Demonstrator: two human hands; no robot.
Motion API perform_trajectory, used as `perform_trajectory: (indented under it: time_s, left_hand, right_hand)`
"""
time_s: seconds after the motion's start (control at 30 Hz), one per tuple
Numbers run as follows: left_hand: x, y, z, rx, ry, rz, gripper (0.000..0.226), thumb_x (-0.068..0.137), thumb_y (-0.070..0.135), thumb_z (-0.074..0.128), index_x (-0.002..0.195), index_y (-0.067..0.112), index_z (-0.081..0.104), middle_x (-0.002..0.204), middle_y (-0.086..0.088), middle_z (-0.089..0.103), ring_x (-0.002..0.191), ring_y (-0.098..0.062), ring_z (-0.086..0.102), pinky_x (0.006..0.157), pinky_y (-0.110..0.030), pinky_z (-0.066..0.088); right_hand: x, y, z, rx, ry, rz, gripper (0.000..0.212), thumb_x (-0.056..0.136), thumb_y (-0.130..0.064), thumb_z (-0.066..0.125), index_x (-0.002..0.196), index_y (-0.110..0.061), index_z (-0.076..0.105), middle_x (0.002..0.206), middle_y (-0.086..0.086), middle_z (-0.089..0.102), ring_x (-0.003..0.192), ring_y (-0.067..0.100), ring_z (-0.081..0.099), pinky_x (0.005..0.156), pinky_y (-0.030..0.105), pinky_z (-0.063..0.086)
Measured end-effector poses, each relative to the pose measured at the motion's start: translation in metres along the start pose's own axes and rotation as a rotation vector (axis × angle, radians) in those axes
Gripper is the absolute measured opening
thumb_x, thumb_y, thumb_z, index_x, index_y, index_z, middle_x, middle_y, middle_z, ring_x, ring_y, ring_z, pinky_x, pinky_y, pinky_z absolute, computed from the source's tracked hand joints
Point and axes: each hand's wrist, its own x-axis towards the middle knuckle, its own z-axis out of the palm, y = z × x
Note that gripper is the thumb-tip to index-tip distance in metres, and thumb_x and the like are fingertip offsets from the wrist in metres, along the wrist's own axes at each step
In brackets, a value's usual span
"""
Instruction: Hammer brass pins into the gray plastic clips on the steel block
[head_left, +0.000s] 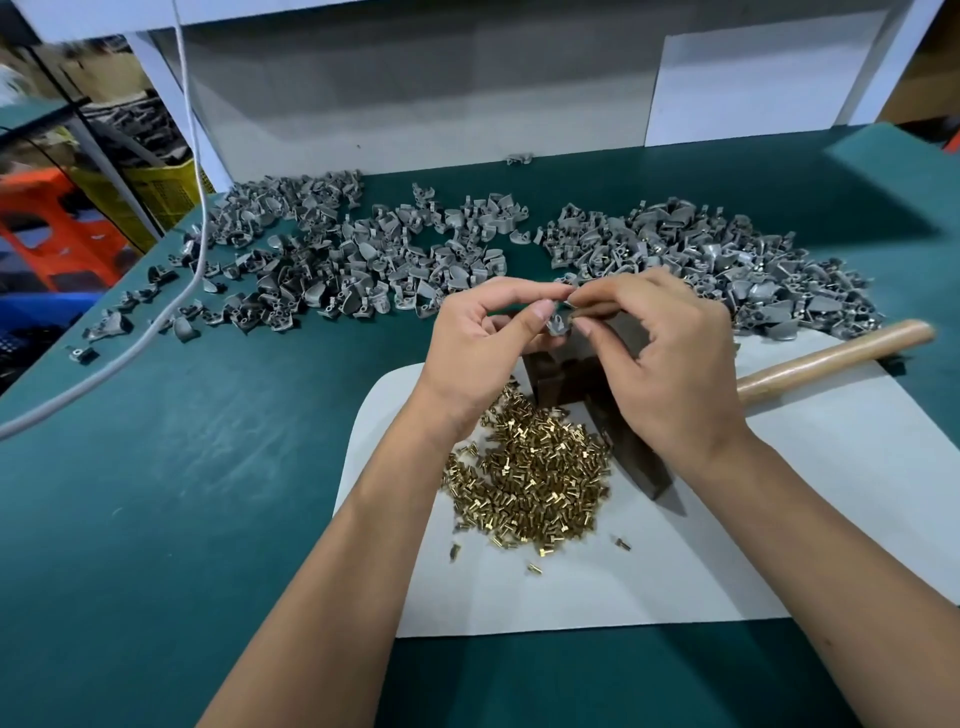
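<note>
My left hand (485, 338) pinches a small gray plastic clip (558, 325) between thumb and forefinger, just above the steel block (561, 379). My right hand (660, 358) closes its fingertips on the clip's other side, seemingly setting a brass pin, though the pin itself is too small to make out. The hammer (831, 353), with its smooth wooden handle, lies untouched behind my right wrist, so this clip is not yet struck. Below my hands a glinting heap of short, headed brass pins (530, 478) sits on a pale sheet (727, 545). Beyond, two big piles of dull, curved clips (363, 249) cover the green mat (182, 467); I judge much work remains.
</note>
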Motion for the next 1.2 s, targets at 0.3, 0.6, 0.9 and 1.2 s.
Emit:
perform_trajectory:
  time_s: [0.3, 0.6, 0.9, 1.2]
  left_hand:
    - [-0.0004, -0.002, 0.0056, -0.007, 0.016, -0.007, 0.016, 0.094, 0.001, 0.068, 0.107, -0.006, 0.073, 0.095, -0.024, 0.073, 0.082, -0.023, 0.071, 0.078, -0.036, 0.063]
    - [-0.0012, -0.0012, 0.0086, -0.035, 0.063, -0.036, 0.012, 0.094, -0.001, 0.068, 0.104, -0.004, 0.074, 0.09, -0.014, 0.073, 0.08, -0.017, 0.07, 0.075, -0.029, 0.062]
    - [-0.0022, -0.0013, 0.0098, -0.001, 0.075, -0.029, 0.016, 0.091, 0.001, 0.072, 0.105, -0.007, 0.074, 0.093, -0.021, 0.075, 0.079, -0.019, 0.072, 0.077, -0.034, 0.064]
    - [-0.0029, 0.0016, 0.0033, -0.056, -0.031, -0.094, 0.036, 0.081, -0.012, 0.075, 0.113, 0.005, 0.075, 0.1, -0.015, 0.077, 0.091, -0.022, 0.072, 0.093, -0.037, 0.06]
  right_hand:
    - [0.0006, -0.0026, -0.0016, 0.05, 0.015, 0.038, 0.022, 0.086, -0.009, 0.077, 0.104, -0.014, 0.065, 0.095, -0.003, 0.07, 0.092, 0.008, 0.07, 0.082, 0.035, 0.057]
    - [0.0011, -0.0013, -0.0011, 0.089, 0.035, 0.027, 0.022, 0.085, -0.01, 0.079, 0.101, -0.015, 0.064, 0.09, -0.006, 0.071, 0.09, 0.004, 0.07, 0.082, 0.023, 0.055]
    - [0.0011, -0.0021, -0.0025, 0.087, 0.023, 0.034, 0.021, 0.085, -0.01, 0.078, 0.1, -0.014, 0.065, 0.088, -0.005, 0.072, 0.089, 0.006, 0.07, 0.082, 0.031, 0.056]
    - [0.0014, -0.0018, -0.0035, 0.07, 0.03, 0.033, 0.018, 0.084, -0.006, 0.076, 0.098, -0.013, 0.066, 0.089, -0.005, 0.068, 0.086, 0.012, 0.067, 0.079, 0.035, 0.056]
